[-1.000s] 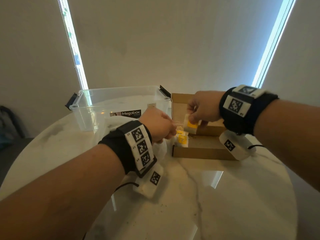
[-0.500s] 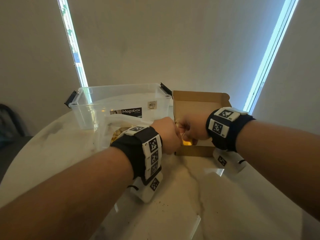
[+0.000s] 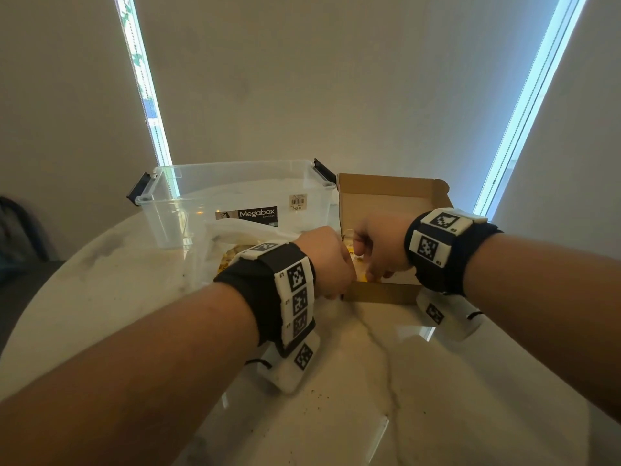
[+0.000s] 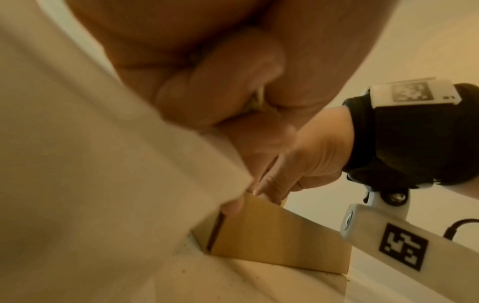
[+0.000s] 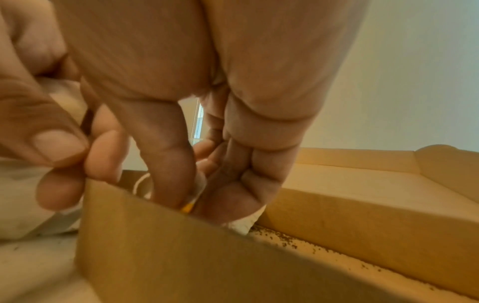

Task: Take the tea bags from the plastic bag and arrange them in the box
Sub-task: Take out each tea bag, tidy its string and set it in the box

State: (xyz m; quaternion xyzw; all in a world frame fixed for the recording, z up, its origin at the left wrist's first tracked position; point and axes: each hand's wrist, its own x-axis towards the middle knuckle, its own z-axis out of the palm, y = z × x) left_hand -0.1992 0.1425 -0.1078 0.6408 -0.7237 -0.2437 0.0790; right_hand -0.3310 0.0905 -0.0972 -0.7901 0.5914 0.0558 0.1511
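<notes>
Marble-topped desk (image 3: 386, 381) carried a cardboard box (image 3: 383, 292), with the plastic bag (image 3: 235, 237) just left. Both hands met at its near-left corner: right hand (image 3: 378, 248) pinched a yellow-tagged tea bag (image 5: 190, 206) inside; left hand (image 3: 331, 260) pinched something unclear. Next, probably, setting it flat.

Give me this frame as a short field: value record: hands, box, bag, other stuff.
left hand: curled, pinching a tea bag at the box's near-left corner
right hand: fingers down inside the box, pinching a tea bag
cardboard box: open, lid flap up, on the table
plastic bag: left of the box, behind the left wrist
clear bin: labelled Megabox, behind the bag
table: marble, loose tea specks
</notes>
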